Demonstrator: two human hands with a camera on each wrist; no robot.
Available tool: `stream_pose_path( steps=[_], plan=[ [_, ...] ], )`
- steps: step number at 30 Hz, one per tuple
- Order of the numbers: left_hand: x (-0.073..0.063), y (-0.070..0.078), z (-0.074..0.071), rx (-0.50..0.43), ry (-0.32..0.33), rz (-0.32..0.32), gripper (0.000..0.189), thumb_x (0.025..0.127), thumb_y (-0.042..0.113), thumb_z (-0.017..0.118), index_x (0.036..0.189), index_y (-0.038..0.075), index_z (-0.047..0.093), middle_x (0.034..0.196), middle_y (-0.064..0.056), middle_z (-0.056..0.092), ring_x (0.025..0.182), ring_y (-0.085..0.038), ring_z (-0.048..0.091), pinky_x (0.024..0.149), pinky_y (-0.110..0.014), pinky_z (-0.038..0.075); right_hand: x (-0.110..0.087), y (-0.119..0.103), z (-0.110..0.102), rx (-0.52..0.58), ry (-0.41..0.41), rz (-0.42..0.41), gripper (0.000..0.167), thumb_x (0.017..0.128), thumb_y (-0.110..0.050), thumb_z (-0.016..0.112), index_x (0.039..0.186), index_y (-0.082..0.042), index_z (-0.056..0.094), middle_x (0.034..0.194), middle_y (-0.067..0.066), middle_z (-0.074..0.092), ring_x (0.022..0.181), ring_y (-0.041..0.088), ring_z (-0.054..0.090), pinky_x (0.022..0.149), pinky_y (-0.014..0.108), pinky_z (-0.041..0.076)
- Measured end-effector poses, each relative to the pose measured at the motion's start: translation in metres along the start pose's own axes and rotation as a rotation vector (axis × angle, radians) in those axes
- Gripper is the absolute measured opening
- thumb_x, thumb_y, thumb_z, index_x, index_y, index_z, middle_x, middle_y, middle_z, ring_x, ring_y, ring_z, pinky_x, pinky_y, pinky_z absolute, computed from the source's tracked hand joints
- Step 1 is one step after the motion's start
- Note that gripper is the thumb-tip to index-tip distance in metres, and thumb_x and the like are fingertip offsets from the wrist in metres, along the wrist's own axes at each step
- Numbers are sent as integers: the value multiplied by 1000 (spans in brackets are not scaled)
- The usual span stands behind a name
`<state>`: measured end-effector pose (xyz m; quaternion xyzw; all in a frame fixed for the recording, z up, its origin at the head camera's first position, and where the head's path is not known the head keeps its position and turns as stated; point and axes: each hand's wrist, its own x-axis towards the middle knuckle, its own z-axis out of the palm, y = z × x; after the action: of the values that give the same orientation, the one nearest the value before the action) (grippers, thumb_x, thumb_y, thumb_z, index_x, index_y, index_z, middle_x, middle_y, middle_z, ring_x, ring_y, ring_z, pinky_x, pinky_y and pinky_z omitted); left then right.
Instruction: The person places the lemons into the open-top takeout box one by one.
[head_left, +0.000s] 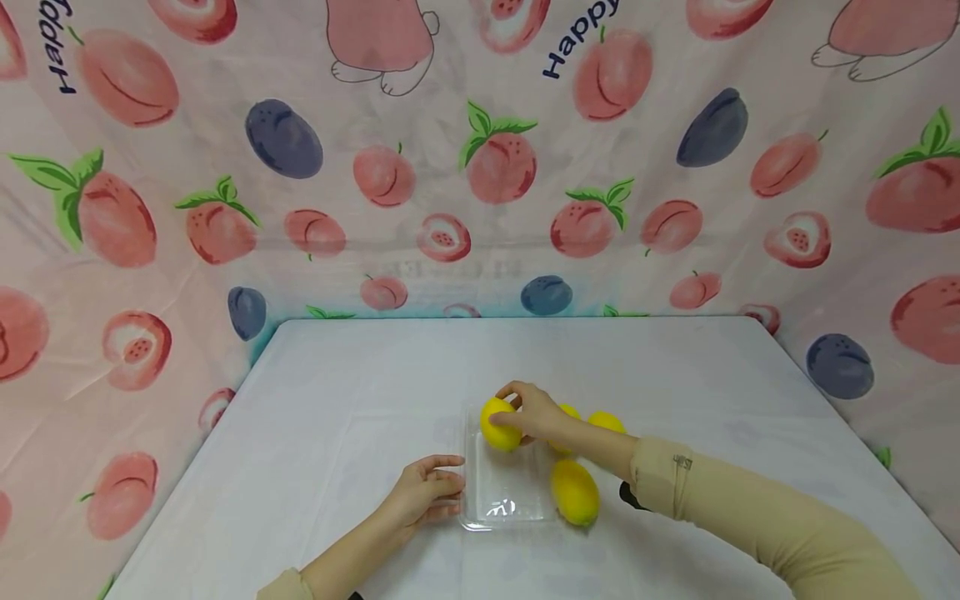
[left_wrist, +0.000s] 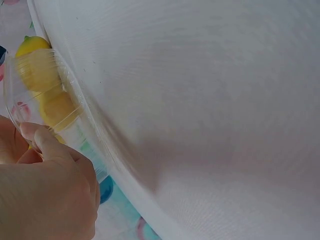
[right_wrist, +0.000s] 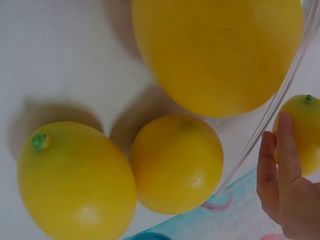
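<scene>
A clear plastic box [head_left: 495,527] sits on the white table. My left hand [head_left: 429,492] holds its left side, fingertips at the rim; the left wrist view shows the fingers [left_wrist: 42,137] bent over the clear wall. My right hand [head_left: 531,412] grips a yellow lemon [head_left: 495,429] over the far left part of the box. The right wrist view shows straight fingers [right_wrist: 285,150] along that lemon's side, its green stem end facing up. Just right of the box lies a large lemon [head_left: 575,493]. Two more lemons, one of them here [head_left: 606,422], lie behind my right forearm, partly hidden by it.
The white cloth-covered table [head_left: 360,375] reaches back to a pink fruit-print curtain [head_left: 442,167] that also hangs at both sides. In the right wrist view, three loose lemons, including a stemmed one [right_wrist: 75,180], lie close together beside the box's edge.
</scene>
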<state>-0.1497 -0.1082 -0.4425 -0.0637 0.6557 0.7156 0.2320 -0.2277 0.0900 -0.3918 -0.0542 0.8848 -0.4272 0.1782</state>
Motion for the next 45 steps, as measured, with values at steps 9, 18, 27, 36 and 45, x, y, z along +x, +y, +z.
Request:
stream_pose_path(
  steps=[9,18,27,36,45],
  plan=[
    [0,0,0,-6,4,9,44,88,2,60,129,-6,45,84,1,62,69,-8,61,63,-19,57,8,2,10,-25,4,-23,42,84,-23,70,119,-5,54,106,14,60,79,19,56,58,28,57],
    [1,-1,2,-4,-15,6,44,88,4,60,128,-6,45,84,1,61,71,-8,60,64,-20,57,9,2,16,-38,0,-25,40,83,-22,71,115,-4,55,92,12,60,69,18,56,58,33,59],
    [2,0,2,-2,-4,3,42,88,3,60,126,-6,46,84,0,61,69,-8,60,64,-20,57,12,2,21,-43,23,-17,41,81,-23,73,113,-4,53,93,12,58,69,18,55,57,32,58],
    [0,1,1,-2,1,1,43,88,3,60,127,-6,45,85,0,62,69,-8,61,64,-21,58,9,3,21,-32,29,-9,36,83,-20,71,110,-2,54,96,12,57,72,18,55,60,32,59],
    [-1,-1,-1,9,18,-3,42,89,2,59,127,-6,46,85,0,61,69,-9,60,63,-21,58,8,4,23,-19,20,-18,33,85,-18,67,111,-2,55,92,11,56,70,17,53,64,33,59]
  ],
)
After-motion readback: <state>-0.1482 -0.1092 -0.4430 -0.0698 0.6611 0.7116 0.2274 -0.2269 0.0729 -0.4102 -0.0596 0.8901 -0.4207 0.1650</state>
